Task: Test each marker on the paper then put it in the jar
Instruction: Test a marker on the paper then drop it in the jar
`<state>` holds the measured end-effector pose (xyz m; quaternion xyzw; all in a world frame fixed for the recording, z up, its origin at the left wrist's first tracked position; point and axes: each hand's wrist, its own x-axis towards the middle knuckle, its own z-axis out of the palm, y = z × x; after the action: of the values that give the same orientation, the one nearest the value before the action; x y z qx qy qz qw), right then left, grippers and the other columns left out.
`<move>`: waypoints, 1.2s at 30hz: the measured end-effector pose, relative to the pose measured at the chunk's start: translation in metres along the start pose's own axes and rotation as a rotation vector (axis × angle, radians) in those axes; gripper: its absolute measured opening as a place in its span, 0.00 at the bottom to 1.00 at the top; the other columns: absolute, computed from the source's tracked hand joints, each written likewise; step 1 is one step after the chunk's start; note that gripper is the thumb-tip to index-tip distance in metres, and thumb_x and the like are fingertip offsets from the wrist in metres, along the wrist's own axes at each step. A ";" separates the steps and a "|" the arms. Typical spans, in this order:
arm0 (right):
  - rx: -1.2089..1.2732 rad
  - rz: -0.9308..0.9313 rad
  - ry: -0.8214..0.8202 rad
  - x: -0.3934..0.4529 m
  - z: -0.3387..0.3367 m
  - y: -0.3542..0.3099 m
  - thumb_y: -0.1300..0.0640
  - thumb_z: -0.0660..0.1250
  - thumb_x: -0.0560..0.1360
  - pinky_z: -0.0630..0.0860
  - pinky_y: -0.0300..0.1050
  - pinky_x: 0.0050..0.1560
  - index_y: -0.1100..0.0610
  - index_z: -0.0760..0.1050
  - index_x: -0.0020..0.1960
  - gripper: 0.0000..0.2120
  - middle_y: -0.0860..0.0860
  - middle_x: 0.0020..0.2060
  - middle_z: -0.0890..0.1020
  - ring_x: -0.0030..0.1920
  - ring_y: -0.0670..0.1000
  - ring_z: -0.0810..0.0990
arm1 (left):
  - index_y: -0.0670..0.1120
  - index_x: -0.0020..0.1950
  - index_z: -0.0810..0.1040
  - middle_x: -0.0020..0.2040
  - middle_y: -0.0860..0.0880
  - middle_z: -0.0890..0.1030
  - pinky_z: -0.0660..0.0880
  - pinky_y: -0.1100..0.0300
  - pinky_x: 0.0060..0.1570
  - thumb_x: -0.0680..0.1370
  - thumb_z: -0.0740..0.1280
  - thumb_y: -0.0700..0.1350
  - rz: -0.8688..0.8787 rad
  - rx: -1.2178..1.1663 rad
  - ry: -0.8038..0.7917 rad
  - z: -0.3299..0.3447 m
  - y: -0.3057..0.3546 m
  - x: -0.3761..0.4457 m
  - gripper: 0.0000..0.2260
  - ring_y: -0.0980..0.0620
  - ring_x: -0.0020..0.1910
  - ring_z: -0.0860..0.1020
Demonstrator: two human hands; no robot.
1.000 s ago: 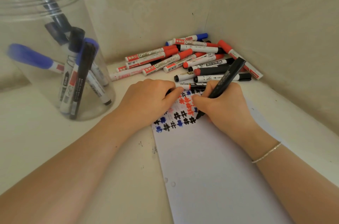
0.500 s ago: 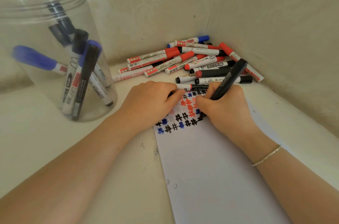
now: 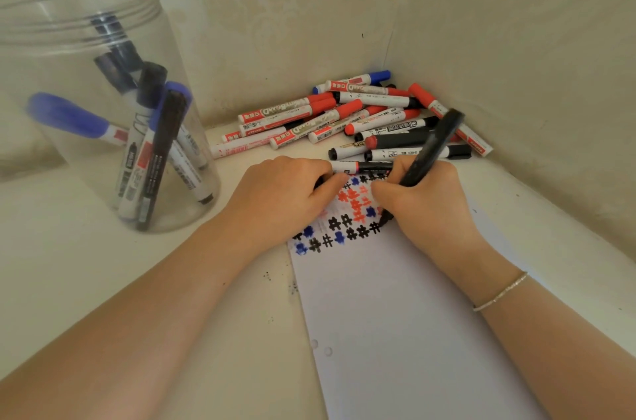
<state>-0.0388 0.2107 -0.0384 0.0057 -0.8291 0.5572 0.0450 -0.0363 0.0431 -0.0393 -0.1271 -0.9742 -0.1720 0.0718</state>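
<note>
My right hand (image 3: 426,209) grips a black marker (image 3: 432,147), tilted with its tip on the white paper (image 3: 406,316) beside rows of black, blue and red test marks (image 3: 347,213). My left hand (image 3: 282,199) rests on the paper's top left corner with its fingers curled round a small dark piece (image 3: 318,182), apparently the cap. A clear plastic jar (image 3: 86,41) stands at the left with several markers (image 3: 151,151) leaning inside. A pile of red, black and blue markers (image 3: 344,116) lies in the corner behind my hands.
Two walls meet in a corner just behind the marker pile. The cream tabletop (image 3: 86,264) runs between the jar and the paper, with small ink specks (image 3: 292,287) near the paper's left edge. A thin bracelet (image 3: 500,292) sits on my right wrist.
The marker tip has shifted slightly along the bottom row of marks, adding black strokes. My left hand has stayed on the paper.
</note>
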 end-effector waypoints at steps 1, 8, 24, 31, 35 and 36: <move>0.088 0.017 0.032 0.001 -0.002 0.000 0.62 0.71 0.70 0.68 0.37 0.25 0.64 0.71 0.33 0.12 0.57 0.26 0.71 0.23 0.47 0.67 | 0.52 0.38 0.72 0.28 0.54 0.74 0.66 0.59 0.28 0.80 0.53 0.59 0.002 -0.006 -0.004 -0.001 0.001 -0.001 0.17 0.55 0.27 0.72; 0.655 0.083 -0.028 0.004 -0.015 -0.004 0.56 0.73 0.67 0.74 0.40 0.30 0.58 0.76 0.37 0.08 0.54 0.32 0.80 0.28 0.49 0.76 | 0.53 0.48 0.68 0.34 0.54 0.74 0.65 0.65 0.29 0.80 0.53 0.46 0.044 -0.306 -0.050 -0.008 0.005 -0.008 0.06 0.58 0.29 0.70; 0.651 0.015 -0.065 0.002 -0.014 -0.002 0.62 0.68 0.73 0.73 0.40 0.25 0.63 0.73 0.38 0.07 0.56 0.26 0.78 0.24 0.50 0.75 | 0.54 0.57 0.75 0.40 0.59 0.75 0.65 0.66 0.32 0.79 0.63 0.49 0.081 -0.267 -0.037 -0.002 0.003 -0.007 0.07 0.60 0.32 0.72; 0.626 0.004 -0.181 0.002 -0.014 -0.003 0.57 0.71 0.66 0.75 0.40 0.27 0.60 0.79 0.35 0.06 0.57 0.29 0.80 0.24 0.49 0.75 | 0.54 0.57 0.77 0.42 0.57 0.78 0.72 0.62 0.36 0.78 0.65 0.49 0.131 -0.284 -0.047 -0.004 0.003 -0.006 0.08 0.58 0.37 0.75; 0.855 0.080 -0.298 0.005 -0.018 -0.002 0.52 0.63 0.72 0.79 0.46 0.34 0.66 0.81 0.39 0.17 0.63 0.39 0.82 0.29 0.55 0.79 | 0.54 0.59 0.77 0.42 0.58 0.79 0.70 0.66 0.35 0.78 0.64 0.50 0.139 -0.386 -0.023 -0.005 0.002 -0.006 0.10 0.60 0.37 0.75; 0.869 0.089 -0.297 0.004 -0.018 -0.002 0.53 0.62 0.73 0.79 0.46 0.34 0.67 0.80 0.41 0.17 0.63 0.39 0.82 0.29 0.55 0.79 | 0.55 0.60 0.77 0.41 0.59 0.79 0.69 0.68 0.34 0.78 0.64 0.50 0.139 -0.416 -0.023 -0.006 0.002 -0.006 0.11 0.61 0.36 0.75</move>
<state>-0.0418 0.2267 -0.0290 0.0683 -0.5154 0.8478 -0.1047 -0.0290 0.0415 -0.0342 -0.2079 -0.9074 -0.3625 0.0446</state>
